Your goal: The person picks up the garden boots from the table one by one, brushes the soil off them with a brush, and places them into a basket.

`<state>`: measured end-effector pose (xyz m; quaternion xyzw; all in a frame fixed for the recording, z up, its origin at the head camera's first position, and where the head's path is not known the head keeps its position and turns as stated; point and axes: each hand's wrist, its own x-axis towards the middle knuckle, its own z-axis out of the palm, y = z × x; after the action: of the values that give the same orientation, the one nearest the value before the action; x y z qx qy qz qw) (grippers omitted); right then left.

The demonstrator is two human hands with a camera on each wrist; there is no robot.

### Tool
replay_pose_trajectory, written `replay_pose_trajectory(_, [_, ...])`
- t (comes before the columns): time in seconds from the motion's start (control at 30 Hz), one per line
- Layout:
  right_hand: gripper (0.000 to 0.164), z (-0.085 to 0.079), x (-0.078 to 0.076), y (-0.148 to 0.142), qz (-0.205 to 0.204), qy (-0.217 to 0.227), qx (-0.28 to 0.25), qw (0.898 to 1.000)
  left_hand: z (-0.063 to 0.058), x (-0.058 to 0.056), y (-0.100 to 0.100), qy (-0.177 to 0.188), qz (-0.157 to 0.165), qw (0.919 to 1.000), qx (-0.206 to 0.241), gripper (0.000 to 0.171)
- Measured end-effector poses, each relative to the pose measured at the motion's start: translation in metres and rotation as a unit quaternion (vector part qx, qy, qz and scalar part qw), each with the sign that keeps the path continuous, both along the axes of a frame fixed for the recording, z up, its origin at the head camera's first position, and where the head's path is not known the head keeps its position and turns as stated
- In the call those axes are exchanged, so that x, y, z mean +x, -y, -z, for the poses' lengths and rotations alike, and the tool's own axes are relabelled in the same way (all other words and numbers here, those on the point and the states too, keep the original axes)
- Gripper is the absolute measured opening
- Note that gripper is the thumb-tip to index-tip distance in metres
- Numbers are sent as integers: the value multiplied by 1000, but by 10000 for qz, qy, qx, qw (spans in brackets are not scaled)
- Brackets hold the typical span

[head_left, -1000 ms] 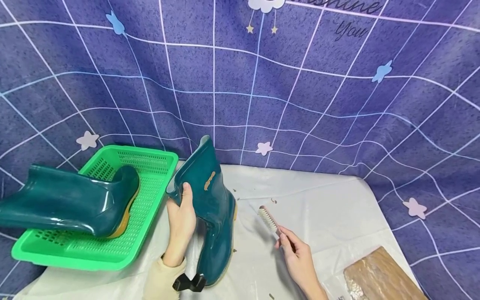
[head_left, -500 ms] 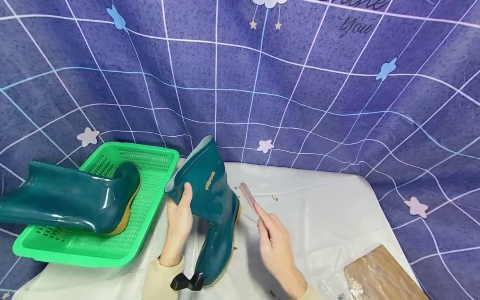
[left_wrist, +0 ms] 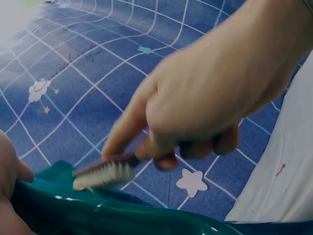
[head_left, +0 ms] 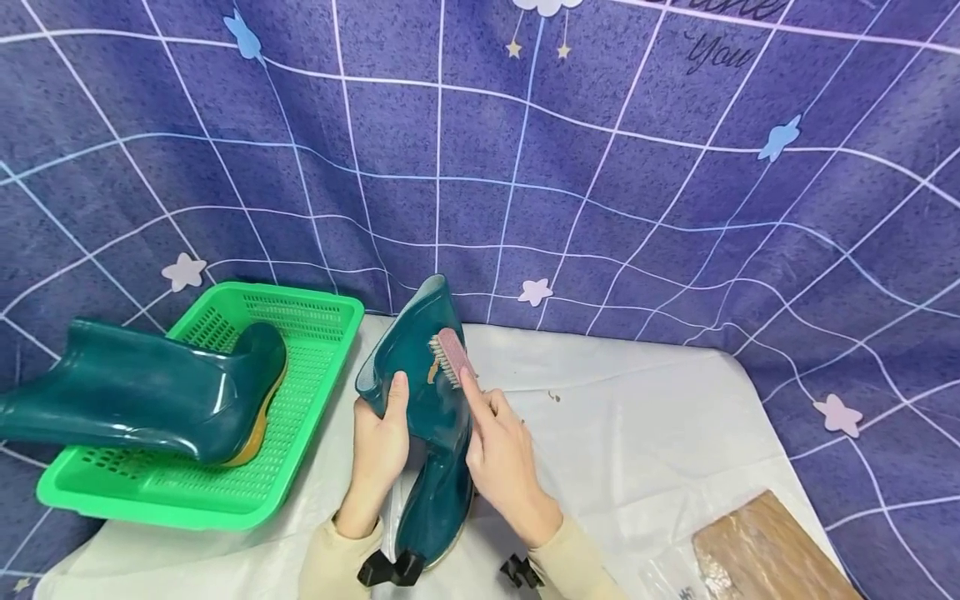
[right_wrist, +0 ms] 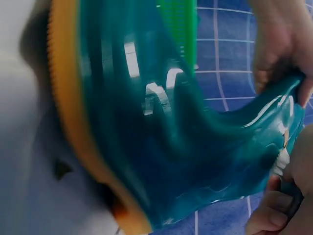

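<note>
A dark green rubber boot (head_left: 438, 504) stands on the white-covered table, its shaft leaning. My left hand (head_left: 381, 446) grips the rim of its opening, thumb on the outer side. In my right hand (head_left: 504, 458) is a scrubbing brush (head_left: 454, 354) with a pinkish back and pale bristles, the index finger laid along the back. The bristles are at the shaft beside a brown mud smear (head_left: 432, 372). In the left wrist view the brush (left_wrist: 105, 174) lies low over the shiny rubber. The right wrist view shows the boot's yellow sole (right_wrist: 80, 142); there the brush is mostly hidden by fingers.
A green plastic basket (head_left: 318, 400) at the left carries a second green boot (head_left: 157, 396) on its side, its shaft overhanging the basket. A brown plastic-wrapped slab (head_left: 772, 546) lies at the front right. Crumbs of dirt (head_left: 554, 396) dot the table. A purple gridded curtain hangs behind.
My right hand has carried the brush leftward from over the table onto the boot's shaft, turning the bristles toward it. The left hand keeps its grip; the boot's top has shifted slightly right.
</note>
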<state>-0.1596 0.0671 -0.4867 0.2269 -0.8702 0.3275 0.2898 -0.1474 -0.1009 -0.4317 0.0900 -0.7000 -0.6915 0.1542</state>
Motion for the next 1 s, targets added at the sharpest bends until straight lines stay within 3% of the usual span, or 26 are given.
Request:
replay_pose_trajectory(0.17, [72,3,-1,-6,73,63,210,9997,2,-2,3,-104,-254,9996,-63,41])
replay_pose_trajectory(0.33, [68,-1,1,-11,278,297,108,9991,0,-3,4,-17,-222,9997,-16,41])
replay_pose_trajectory(0.47, [68,-1,3,-7,143,-19,-226,9996,0,-2,1,-62,-96,9997,-228,39])
replay_pose_trajectory(0.57, [67,4,1,-5,33,-147,-179,9997,2,-2,0,-142,-22,9990,-419,38])
replay_pose_trajectory(0.7, [64,13,2,-7,162,187,-50,9997,4,-2,4,-28,-102,9992,-389,39])
replay_pose_trajectory(0.83, [63,10,5,-9,225,415,-423,9980,2,-1,7,144,-108,9995,-257,41])
replay_pose_trajectory(1.0, [67,1,2,-4,-11,-24,-734,9973,-1,0,6,81,58,9990,-437,40])
